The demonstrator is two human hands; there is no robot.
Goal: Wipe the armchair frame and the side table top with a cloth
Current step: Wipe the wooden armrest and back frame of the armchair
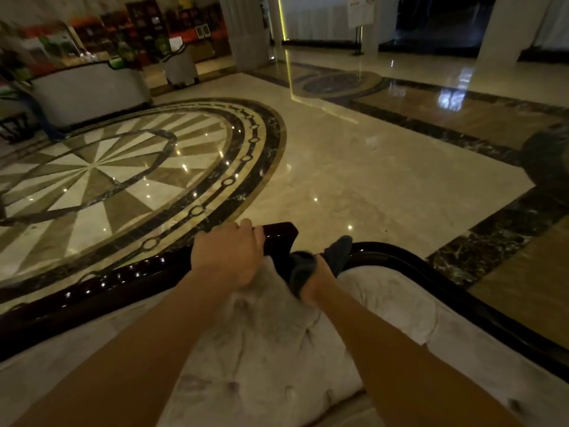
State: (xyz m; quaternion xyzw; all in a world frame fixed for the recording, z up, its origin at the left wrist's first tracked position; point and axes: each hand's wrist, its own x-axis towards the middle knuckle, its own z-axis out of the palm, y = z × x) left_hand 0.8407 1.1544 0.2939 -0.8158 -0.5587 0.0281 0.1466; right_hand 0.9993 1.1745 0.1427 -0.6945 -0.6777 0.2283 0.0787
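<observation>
Polished marble floor [354,180] fills most of the view, with a round inlaid medallion [107,167] of pale and brown wedges on the left and dark veined bands on the right. Near the bottom stands the armchair, seen from above: its dark glossy armchair frame [123,278] borders pale tufted upholstery [261,340].

One rail of the frame runs from the lower left edge up to the middle of the view, where it ends in a squared block. A second, curved rail sweeps from there down toward the lower right.

The left hand [228,254] sits on that block, its fingers curled over the far edge and gripping the wood. Just to its right, the right hand [317,283] clutches a dark cloth [303,271], bunched against the frame where the two rails meet. The cloth lies on the far side of the right hand and partly over it. Its long axis runs from the palm up and to the right, and a loose end [338,251] pokes up past the rail toward the floor.

The cloth hides most of the right hand's fingers, and the left fingertips are out of sight behind the block. Both forearms are cut off by the bottom edge. A grey upholstered seat [89,87] and shelves behind it are blurred, and a dark rounded shape [545,155] at the right edge is too dim to identify.
</observation>
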